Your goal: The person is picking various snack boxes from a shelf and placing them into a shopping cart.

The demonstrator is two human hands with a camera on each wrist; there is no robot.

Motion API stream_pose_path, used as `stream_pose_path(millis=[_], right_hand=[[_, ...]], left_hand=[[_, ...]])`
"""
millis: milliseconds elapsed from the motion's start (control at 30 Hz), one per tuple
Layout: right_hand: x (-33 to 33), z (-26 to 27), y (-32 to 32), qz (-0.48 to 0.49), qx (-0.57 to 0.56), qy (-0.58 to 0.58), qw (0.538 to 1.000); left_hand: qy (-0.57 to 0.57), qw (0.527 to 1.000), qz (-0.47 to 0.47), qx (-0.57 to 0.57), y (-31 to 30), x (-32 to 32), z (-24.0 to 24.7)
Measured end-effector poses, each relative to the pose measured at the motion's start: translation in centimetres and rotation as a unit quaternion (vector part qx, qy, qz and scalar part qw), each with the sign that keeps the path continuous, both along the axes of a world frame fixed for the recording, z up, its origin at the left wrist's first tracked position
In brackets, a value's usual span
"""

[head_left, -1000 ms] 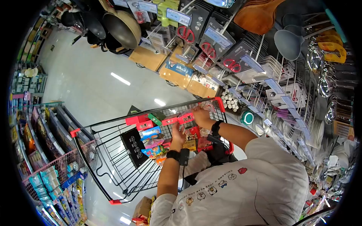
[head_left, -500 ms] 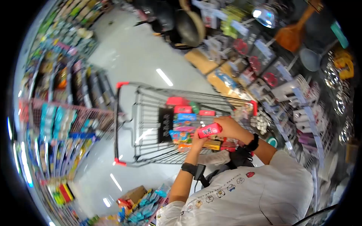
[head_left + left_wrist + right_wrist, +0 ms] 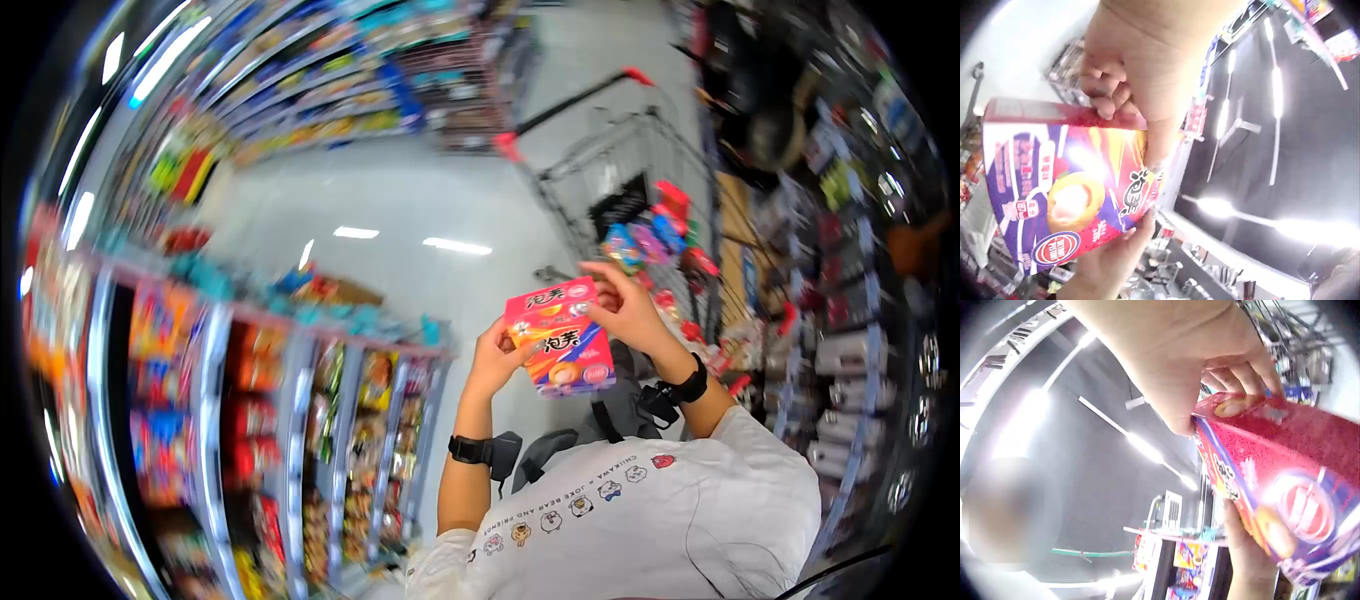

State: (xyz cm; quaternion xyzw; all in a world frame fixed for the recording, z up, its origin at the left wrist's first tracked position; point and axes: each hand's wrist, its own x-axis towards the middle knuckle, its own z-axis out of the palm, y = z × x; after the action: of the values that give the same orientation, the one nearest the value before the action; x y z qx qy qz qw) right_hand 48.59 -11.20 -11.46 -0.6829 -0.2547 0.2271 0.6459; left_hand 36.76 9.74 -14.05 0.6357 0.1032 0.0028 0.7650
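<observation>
Both hands hold a pink and purple cream puff snack box [image 3: 562, 345] in front of the person's shirt. Its printed front, with large dark characters, faces up in the head view. The left hand [image 3: 494, 360] grips the box's left side, thumb over the front. On the opposite side, the right hand [image 3: 632, 312] grips the upper corner and edge. A picture of a filled puff shows on the box [image 3: 1079, 200] in the left wrist view. The box [image 3: 1285, 469] also shows its red side in the right wrist view.
A black wire shopping cart [image 3: 570, 155] with a red-tipped handle stands beyond the hands to the upper right, with colourful snack packages [image 3: 675, 205] inside. Shelves of bagged snacks [image 3: 255, 405] line the left. Hanging kitchen goods [image 3: 845, 350] line the right. Pale floor [image 3: 400, 195] lies between.
Both hands have brought the box up out of the cart towards the body, and its broad front now shows. The view has swung left, leaving the cart at the upper right.
</observation>
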Motion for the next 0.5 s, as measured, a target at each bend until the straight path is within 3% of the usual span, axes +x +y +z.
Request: stream_pose_path(millis=[67,167,233,300,367,433,500], right_hand=[[-3.1,1.2,4.2,0.093,0.004,0.052,0.994],[-8.2,3.4,10.0,0.267,0.027,0.002,0.963],[-10.4,4.3,13.3,0.4,0.035,-0.023,0.915],[-13.3,5.1,16.6,0.492,0.086,0.013,0.866],[-15.5,6.8,19.1,0.529,0.111,0.046,0.84],[-17.6,6.8,21.0,0.535,0.147,0.132,0.821],[-19.2,7.6,22.5,0.529,0.136,0.307,0.779]], left_hand=[[-0.027,0.996,0.087,0.024,3.1,-5.8,0.6],[-0.029,0.962,0.27,-0.029,6.0,-14.1,1.7],[-0.099,0.891,0.416,-0.151,5.9,-17.7,4.2],[-0.15,0.85,0.487,-0.136,6.8,-21.8,4.8],[-0.167,0.783,0.586,-0.127,6.4,-24.4,6.6],[-0.167,0.781,0.594,-0.101,5.1,-26.5,8.9],[-0.187,0.783,0.592,-0.051,4.3,-28.1,9.9]])
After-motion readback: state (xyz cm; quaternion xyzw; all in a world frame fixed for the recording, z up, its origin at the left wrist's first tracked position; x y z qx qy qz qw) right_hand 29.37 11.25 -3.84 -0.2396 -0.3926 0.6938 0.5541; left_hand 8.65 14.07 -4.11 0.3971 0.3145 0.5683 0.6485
